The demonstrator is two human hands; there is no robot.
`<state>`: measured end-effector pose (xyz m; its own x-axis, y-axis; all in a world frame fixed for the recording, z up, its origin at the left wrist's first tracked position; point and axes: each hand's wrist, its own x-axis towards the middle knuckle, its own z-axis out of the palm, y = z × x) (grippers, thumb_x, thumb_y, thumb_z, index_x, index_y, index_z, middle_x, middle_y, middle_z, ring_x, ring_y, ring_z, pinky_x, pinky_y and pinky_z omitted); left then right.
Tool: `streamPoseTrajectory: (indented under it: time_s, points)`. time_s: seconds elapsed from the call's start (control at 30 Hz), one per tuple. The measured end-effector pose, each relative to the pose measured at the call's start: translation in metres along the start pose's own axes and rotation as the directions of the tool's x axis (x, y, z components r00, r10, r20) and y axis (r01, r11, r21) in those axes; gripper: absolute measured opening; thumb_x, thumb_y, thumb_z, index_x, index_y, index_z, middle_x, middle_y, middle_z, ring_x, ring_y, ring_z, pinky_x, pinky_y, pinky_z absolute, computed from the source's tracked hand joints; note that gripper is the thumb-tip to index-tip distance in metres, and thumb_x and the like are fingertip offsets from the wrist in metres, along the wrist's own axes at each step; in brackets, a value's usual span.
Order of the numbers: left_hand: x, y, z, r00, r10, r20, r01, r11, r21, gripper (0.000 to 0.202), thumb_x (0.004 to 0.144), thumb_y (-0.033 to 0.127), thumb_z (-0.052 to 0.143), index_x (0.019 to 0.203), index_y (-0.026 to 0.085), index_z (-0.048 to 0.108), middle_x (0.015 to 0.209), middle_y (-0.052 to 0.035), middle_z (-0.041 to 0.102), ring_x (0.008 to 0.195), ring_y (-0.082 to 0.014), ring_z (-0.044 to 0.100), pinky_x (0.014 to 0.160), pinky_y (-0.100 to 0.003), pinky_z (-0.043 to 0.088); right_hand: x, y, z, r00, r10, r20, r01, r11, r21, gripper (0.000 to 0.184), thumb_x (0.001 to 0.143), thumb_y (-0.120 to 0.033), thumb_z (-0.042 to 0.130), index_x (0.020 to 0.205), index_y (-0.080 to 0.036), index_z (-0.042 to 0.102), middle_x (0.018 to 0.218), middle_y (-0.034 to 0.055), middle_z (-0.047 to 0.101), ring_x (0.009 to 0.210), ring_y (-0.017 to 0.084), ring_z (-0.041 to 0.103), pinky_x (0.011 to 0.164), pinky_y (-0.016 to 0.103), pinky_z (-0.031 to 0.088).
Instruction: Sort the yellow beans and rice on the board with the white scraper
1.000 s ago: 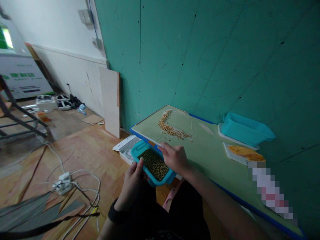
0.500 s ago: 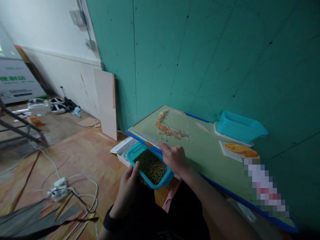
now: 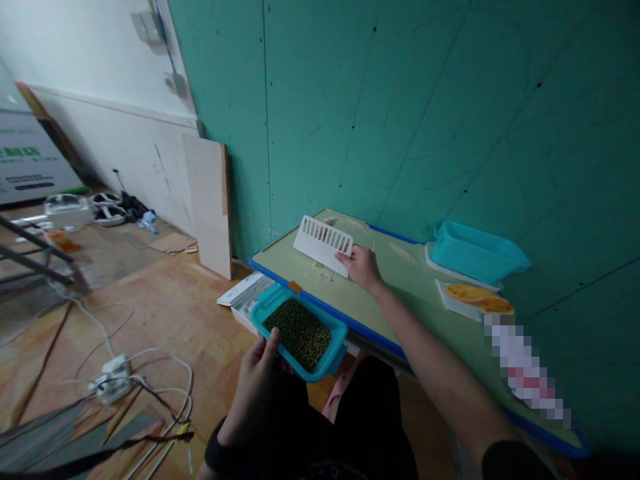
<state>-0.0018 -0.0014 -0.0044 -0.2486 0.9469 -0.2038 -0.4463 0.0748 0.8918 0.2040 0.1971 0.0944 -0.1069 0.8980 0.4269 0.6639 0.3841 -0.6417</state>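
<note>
My left hand (image 3: 260, 363) grips the near left rim of a teal plastic container (image 3: 343, 347), its thumb on the rim. Inside lie dark green beans (image 3: 290, 319) and tan beans (image 3: 315, 343). The container sits just below the table's front edge, close to my knees. My right hand (image 3: 363, 263) pinches one end of a white slotted plastic plate (image 3: 320, 253), tilted above the green tabletop (image 3: 405, 293). The plate hides most of the trail of yellow kernels seen earlier. Pale crumbs (image 3: 320, 272) lie in front of it.
Another teal container (image 3: 480, 253) stands on a white lid at the table's back, beside a yellow cloth (image 3: 480, 298) on a white sheet. A green wall (image 3: 400, 120) rises behind. White cables and a power strip (image 3: 113, 379) lie on the floor at left.
My right hand has moved from the table's front edge toward the back, carrying the white slotted plate up and over the kernels. My left hand and the container stay nearly in place.
</note>
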Motion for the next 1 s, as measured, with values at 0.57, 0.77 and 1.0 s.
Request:
streamPoseTrajectory:
  time_s: [0.57, 0.77, 1.0]
  points:
    - [0.003, -0.011, -0.007, 1.0, 0.008, 0.027, -0.008, 1.0, 0.002, 0.044, 0.077, 0.06, 0.075, 0.076, 0.018, 0.062, 0.053, 0.0021, 0.061, 0.043, -0.013, 0.055, 0.045, -0.024, 0.041, 0.001, 0.002, 0.006, 0.995, 0.041, 0.091, -0.057, 0.981, 0.188, 0.015, 0.077, -0.027, 0.077, 0.087, -0.015, 0.076, 0.089, 0.0102, 0.079, 0.082, 0.023, 0.073, 0.069, 0.03, 0.056]
    - [0.004, -0.011, -0.007, 1.0, 0.009, 0.016, -0.009, 1.0, 0.0, 0.046, 0.073, 0.062, 0.077, 0.075, 0.018, 0.063, 0.05, 0.0022, 0.059, 0.043, -0.0142, 0.055, 0.045, -0.025, 0.042, 0.0, 0.003, 0.008, 0.979, 0.108, 0.171, -0.163, 0.922, 0.351, 0.018, 0.078, -0.027, 0.074, 0.088, -0.013, 0.074, 0.084, 0.01, 0.078, 0.074, 0.022, 0.073, 0.064, 0.031, 0.057]
    - [0.004, -0.008, -0.007, 0.999, 0.035, 0.036, -0.035, 0.999, 0.017, 0.044, 0.078, 0.061, 0.074, 0.075, 0.018, 0.063, 0.052, 0.0012, 0.062, 0.044, -0.0134, 0.056, 0.046, -0.025, 0.043, -0.004, -0.003, 0.004, 0.932, 0.2, 0.303, -0.333, 0.804, 0.493, 0.025, 0.072, -0.033, 0.079, 0.084, -0.013, 0.073, 0.078, 0.0069, 0.076, 0.066, 0.019, 0.07, 0.058, 0.028, 0.056]
